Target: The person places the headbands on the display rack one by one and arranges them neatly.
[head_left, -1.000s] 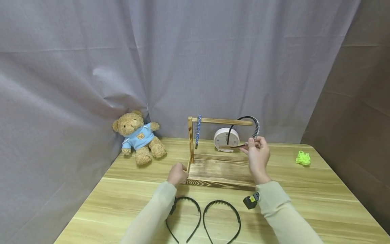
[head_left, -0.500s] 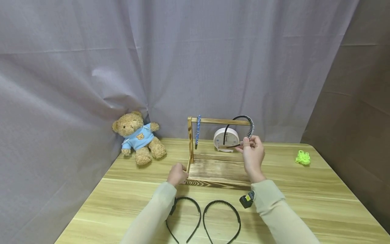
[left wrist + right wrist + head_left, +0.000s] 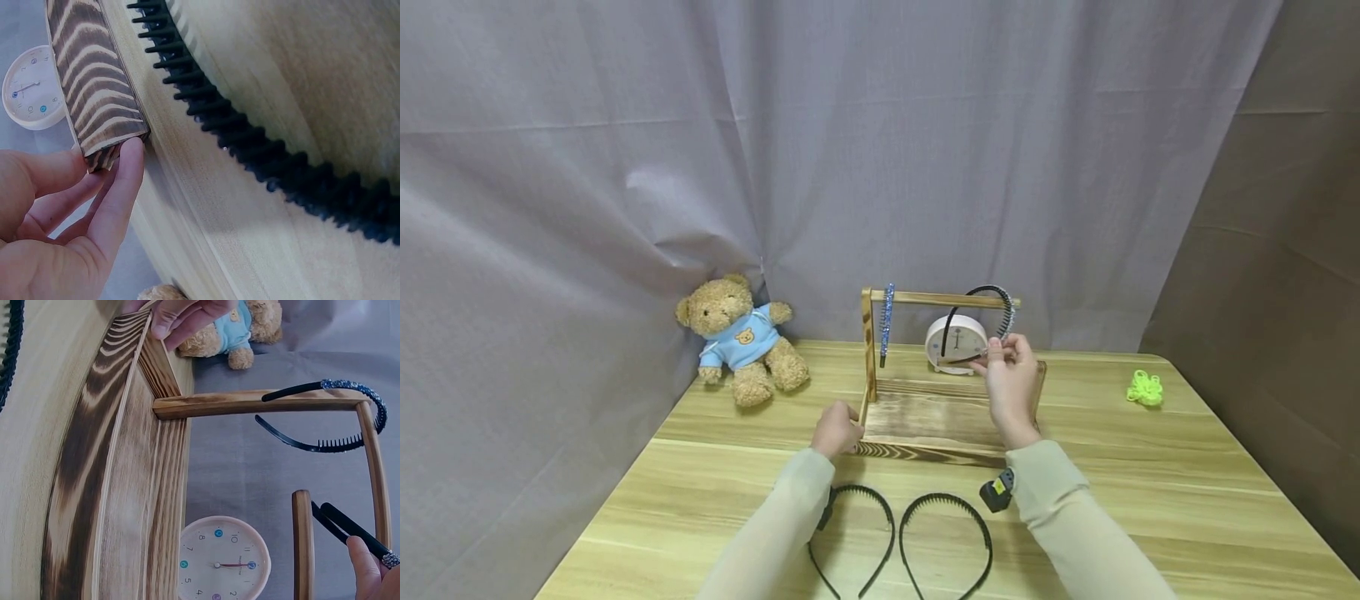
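Note:
In the head view, my right hand (image 3: 1011, 387) pinches a black toothed headband (image 3: 1009, 310) with a glittery outer side. Its loop overlaps the top bar (image 3: 917, 297) of a wooden rack near that bar's right end; in the right wrist view its dark ends (image 3: 334, 519) lie beside a wooden stub (image 3: 303, 544). My left hand (image 3: 837, 429) holds the front left corner of the rack's base (image 3: 103, 94), thumb and fingers around the wood. A blue glittery headband (image 3: 887, 325) hangs at the left end of the top bar.
Two black headbands (image 3: 891, 537) (image 3: 990, 550) lie on the table nearest me. Behind the rack stands a white clock (image 3: 936, 337). A teddy bear (image 3: 748, 337) sits at the left, a neon green tangle (image 3: 1146, 388) lies at the right. Grey curtain (image 3: 970, 150) closes off the back.
My right hand has moved left, carrying the headband further along the top bar, whose right end now shows past it. The left hand stays on the rack's corner.

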### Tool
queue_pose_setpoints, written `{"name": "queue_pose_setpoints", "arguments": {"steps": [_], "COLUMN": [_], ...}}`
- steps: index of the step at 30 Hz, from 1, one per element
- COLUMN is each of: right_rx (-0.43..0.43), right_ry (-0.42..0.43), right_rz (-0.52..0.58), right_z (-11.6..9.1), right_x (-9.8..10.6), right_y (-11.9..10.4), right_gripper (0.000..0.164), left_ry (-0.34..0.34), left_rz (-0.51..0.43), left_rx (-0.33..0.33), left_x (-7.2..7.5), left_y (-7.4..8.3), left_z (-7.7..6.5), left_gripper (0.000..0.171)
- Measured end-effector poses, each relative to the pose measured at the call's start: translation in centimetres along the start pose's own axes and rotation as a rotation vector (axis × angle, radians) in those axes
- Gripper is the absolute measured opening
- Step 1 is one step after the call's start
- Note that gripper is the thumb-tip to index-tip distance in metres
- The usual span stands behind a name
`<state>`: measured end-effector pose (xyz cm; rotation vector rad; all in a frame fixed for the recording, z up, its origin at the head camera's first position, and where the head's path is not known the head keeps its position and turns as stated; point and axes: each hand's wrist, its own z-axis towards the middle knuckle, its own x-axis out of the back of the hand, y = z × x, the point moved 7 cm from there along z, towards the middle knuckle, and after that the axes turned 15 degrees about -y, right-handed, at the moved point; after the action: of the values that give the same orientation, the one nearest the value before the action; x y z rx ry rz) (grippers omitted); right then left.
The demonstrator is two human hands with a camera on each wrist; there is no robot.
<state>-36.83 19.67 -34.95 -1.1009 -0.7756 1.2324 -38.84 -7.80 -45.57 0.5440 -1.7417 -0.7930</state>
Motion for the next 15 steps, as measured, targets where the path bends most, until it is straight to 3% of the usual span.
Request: {"name": "queue_pose_setpoints", "arguments": {"steps": [15], "right_rx": [0.032], "right_ry": [-0.006], "right_rz": [-0.061], "right_z": [-0.1], "right_x": [-1.8], "right_y": [-0.2], "right_gripper": [0.019], "left_ry": [0.016], "left_rz": [0.01], "left_rx": [-0.014], "left_x": [0.1], "left_y": [0.1], "left_z": [0.0], "left_gripper": [0.03]}}
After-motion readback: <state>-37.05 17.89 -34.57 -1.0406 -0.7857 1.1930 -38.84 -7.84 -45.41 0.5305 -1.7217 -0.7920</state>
